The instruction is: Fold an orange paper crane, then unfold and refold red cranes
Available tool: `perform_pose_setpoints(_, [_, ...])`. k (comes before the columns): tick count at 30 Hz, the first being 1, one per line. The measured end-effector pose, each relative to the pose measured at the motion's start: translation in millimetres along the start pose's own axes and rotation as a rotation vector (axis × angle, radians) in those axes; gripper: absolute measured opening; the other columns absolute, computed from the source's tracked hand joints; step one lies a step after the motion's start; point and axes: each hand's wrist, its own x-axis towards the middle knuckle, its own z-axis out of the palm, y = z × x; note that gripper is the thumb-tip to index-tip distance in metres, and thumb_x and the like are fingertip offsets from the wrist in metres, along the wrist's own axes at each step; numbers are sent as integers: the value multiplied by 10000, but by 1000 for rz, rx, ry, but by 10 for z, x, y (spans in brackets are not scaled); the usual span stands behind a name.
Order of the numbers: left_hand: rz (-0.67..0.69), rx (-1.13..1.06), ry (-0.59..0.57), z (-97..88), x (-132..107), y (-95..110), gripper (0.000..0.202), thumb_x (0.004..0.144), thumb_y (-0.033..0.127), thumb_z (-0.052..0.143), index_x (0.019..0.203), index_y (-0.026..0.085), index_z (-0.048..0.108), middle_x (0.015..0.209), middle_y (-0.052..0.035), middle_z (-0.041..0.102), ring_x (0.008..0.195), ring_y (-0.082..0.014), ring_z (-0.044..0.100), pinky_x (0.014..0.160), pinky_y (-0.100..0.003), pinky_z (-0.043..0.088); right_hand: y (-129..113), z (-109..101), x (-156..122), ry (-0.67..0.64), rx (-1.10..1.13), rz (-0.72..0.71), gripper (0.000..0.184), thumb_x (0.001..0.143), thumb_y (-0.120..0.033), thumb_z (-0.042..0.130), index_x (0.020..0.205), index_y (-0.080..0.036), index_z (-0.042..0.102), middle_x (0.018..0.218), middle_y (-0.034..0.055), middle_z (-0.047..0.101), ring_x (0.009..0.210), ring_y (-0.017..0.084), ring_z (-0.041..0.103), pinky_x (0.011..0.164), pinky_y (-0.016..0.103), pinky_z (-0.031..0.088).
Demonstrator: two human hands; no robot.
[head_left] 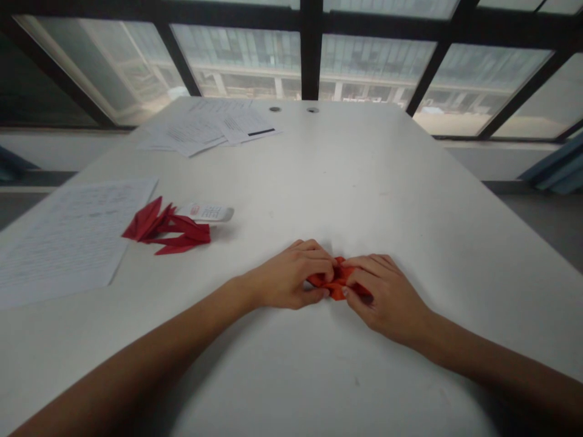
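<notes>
A white desk (387, 182) narrows toward a wide window (378, 67) with dark frames (310, 60), and pale daylight enters beyond its far edge. A building (246, 54) shows outside. Past the desk's right edge are a low pale wall (460, 159), grey floor (546, 224) and a bluish curtain (562, 164); similar cloth (11, 165) shows past the left.

Matt, creased paper of the orange folded piece (337, 290); smooth, faintly glossy tabletop (355, 176).
</notes>
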Motion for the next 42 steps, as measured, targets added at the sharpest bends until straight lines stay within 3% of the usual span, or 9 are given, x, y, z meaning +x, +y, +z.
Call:
perform_pose_setpoints(3, [12,-11,7,3,5,-13,17,912,239,686,917,223,683,1176,-29,733,1114,-216,607,1038,-380,421,-4,4,4,-23,-10,1,89,903,-148,646,920,-219,697,1155,47,757,1052,247,660,975,437,446])
perform_pose_setpoints(9, [-9,-24,33,32,20,-18,106,965,285,641,916,215,703,1186,-44,741,1135,-225,607,1038,-392,424,-8,23,13,-32,-35,48,71,882,-138,664,865,-206,672,1138,38,750,1029,241,637,946,423,441])
perform_pose_setpoints(18, [-76,40,66,107,35,26,139,922,246,661,806,192,607,1121,-33,726,1075,-216,601,986,-370,425,-9,36,29,-46,-33,90,144,873,-146,682,773,-211,602,1096,30,739,981,232,610,917,410,425])
perform_pose_setpoints(25, [-90,58,63,119,41,35,145,934,250,639,808,193,593,1112,-21,716,1066,-215,585,972,-367,414,-4,33,12,-65,-83,24,106,986,-210,566,903,-200,632,1152,74,708,1022,268,580,929,447,423])
perform_pose_setpoints(28, [-95,63,70,126,47,44,152,921,238,645,790,191,584,1097,-17,714,1050,-213,578,958,-362,412,2,43,19,-56,-99,34,117,986,-201,567,880,-196,616,1129,83,707,1019,272,583,928,446,425])
perform_pose_setpoints(34, [-101,44,54,108,60,44,41,910,202,641,949,209,631,1031,-18,709,1019,-207,571,952,-358,413,14,32,55,-53,-95,89,85,914,-145,647,934,-209,596,1042,65,711,990,265,602,901,418,422])
perform_pose_setpoints(38, [-92,15,5,58,48,19,118,919,159,622,1011,231,639,1068,-9,708,1074,-214,563,990,-366,403,76,-17,80,-135,-119,25,67,952,-174,634,994,-225,625,1123,56,716,1009,266,601,891,421,417])
perform_pose_setpoints(42, [-41,-9,-44,2,38,-22,156,940,125,580,1030,238,640,1106,-9,708,1099,-214,566,1019,-373,394,185,-58,110,-204,-176,-135,111,1002,-211,600,1081,-235,673,1235,61,700,1083,271,604,925,430,421])
